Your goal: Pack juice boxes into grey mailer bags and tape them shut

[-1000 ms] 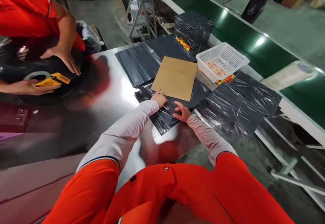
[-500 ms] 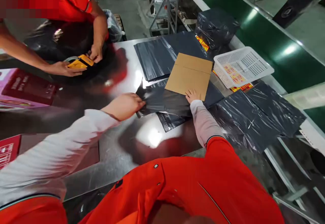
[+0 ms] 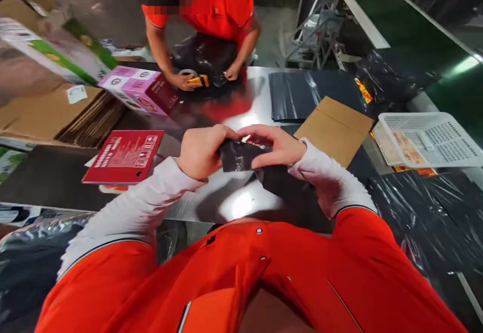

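Note:
A black plastic bag (image 3: 240,157) is held up over the metal table in front of my chest. My left hand (image 3: 199,152) is closed on one end of it, thumb and fingers pinching the plastic. From the other side my right hand (image 3: 277,147) grips the bag's edge, its thumb in front and its fingertips against those of my left hand. Part of the bag droops below my right wrist. Just beyond my right forearm lies a flat brown cardboard piece (image 3: 334,127), on top of black bags.
Across the table a co-worker's hand (image 3: 184,80) holds a yellow tape dispenser (image 3: 198,81). A pink box (image 3: 139,89), a red box (image 3: 124,157) and stacked cardboard (image 3: 41,116) stand left. Black bags (image 3: 292,96) and a white basket (image 3: 433,142) lie right.
My view has turned left. My right hand has left the cardboard and joined my left at the black bag, which is now lifted off the table.

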A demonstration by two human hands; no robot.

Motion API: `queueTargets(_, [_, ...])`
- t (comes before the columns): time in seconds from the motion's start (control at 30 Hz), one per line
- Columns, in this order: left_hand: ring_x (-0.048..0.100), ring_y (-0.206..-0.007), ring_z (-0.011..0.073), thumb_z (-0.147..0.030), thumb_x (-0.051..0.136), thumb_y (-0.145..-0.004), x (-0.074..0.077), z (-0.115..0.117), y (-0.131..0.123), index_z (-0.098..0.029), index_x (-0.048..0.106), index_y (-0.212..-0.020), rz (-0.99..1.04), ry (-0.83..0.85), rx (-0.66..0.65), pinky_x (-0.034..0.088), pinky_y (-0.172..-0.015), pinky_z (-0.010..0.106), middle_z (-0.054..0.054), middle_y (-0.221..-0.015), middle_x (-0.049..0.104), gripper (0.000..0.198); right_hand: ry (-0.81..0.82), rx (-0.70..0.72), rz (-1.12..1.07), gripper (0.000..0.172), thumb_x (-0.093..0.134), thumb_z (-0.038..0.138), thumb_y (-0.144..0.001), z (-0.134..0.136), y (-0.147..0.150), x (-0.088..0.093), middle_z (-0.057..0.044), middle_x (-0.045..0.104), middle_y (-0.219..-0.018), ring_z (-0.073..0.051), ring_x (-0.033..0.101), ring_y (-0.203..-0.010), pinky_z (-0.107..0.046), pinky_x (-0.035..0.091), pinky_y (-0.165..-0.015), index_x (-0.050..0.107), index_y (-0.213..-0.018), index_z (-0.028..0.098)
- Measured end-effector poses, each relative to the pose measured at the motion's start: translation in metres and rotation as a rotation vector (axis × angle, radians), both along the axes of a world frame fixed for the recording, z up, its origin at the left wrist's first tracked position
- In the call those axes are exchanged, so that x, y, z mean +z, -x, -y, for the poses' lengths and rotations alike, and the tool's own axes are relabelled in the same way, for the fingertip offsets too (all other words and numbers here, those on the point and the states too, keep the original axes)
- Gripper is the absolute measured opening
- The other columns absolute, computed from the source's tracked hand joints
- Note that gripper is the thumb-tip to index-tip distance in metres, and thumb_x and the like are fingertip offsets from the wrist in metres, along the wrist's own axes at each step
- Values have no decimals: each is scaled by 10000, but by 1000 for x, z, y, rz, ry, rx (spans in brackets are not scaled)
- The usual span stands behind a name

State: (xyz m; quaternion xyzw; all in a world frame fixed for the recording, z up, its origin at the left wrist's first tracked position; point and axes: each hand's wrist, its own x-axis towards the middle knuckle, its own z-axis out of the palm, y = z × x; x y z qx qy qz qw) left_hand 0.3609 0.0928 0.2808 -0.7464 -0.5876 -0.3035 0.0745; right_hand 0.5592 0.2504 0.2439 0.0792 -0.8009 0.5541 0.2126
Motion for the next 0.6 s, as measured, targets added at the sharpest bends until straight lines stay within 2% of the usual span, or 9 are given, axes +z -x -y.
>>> queueTargets(0.07, [645,-612,143,-451,661,-1002,0,20,0,-179,726,-969,126,-83,-28,432,-605,246,6,-725,712,282,-64,71,60,656,859,643,-861,17,3,15,-81,773,-1126,-202,732,-1007,-339,589,-949,732,-1269,146])
queueTargets(0.13, [623,-598,125,-531,695,-1017,-5,39,-1,-166,715,-1021,299,-93,-109,462,-620,230,-6,-710,693,366,-139,101,89,476,817,583,-932,25,4,25,-68,778,-976,-180,723,-894,-308,580,-876,782,-1102,139])
queueTargets(0.23, [685,-720,160,-741,802,-875,-20,64,-4,-147,720,-1104,434,-15,-250,538,-688,248,58,-854,752,642,-167,21,29,394,756,550,-999,37,8,38,-60,764,-857,-157,697,-772,-280,560,-766,809,-961,161])
queueTargets(0.27, [704,-764,175,-747,799,-876,-26,71,-5,-147,731,-1096,438,12,-257,555,-715,258,82,-894,764,643,-161,-22,-5,376,747,539,-1009,42,10,43,-60,767,-856,-154,695,-759,-274,554,-739,818,-960,172])
queueTargets(0.33, [725,-803,185,-658,672,-1021,-36,87,-3,-158,758,-1039,425,31,-222,574,-764,274,105,-897,773,508,-157,-47,-86,299,744,486,-1026,54,14,54,-52,782,-870,-148,706,-758,-261,549,-711,836,-1000,203])
queueTargets(0.37, [737,-816,188,-590,571,-1096,-38,95,1,-165,771,-1026,417,18,-207,584,-793,286,113,-892,780,475,-172,-13,-114,251,742,450,-1034,60,16,60,-49,790,-882,-147,719,-772,-259,558,-721,844,-1029,220])
queueTargets(0.43, [766,-881,206,-482,434,-1158,-38,114,12,-174,791,-1047,409,-45,-189,605,-862,327,134,-928,802,484,-237,117,-121,196,746,400,-1038,71,21,70,-57,804,-900,-158,745,-819,-270,586,-772,849,-1067,236])
queueTargets(0.5, [779,-956,232,-446,437,-1154,-30,137,29,-171,794,-1080,419,-115,-163,614,-918,369,152,-982,814,457,-333,242,-68,211,750,407,-1035,80,28,77,-78,802,-892,-172,751,-843,-287,599,-809,845,-1048,219])
queueTargets(0.6, [758,-883,212,-455,497,-1135,-16,179,59,-166,771,-1042,491,-136,-50,610,-830,333,125,-927,794,408,-438,314,5,306,701,453,-1065,92,39,80,-83,779,-841,-153,722,-791,-260,566,-750,823,-964,192])
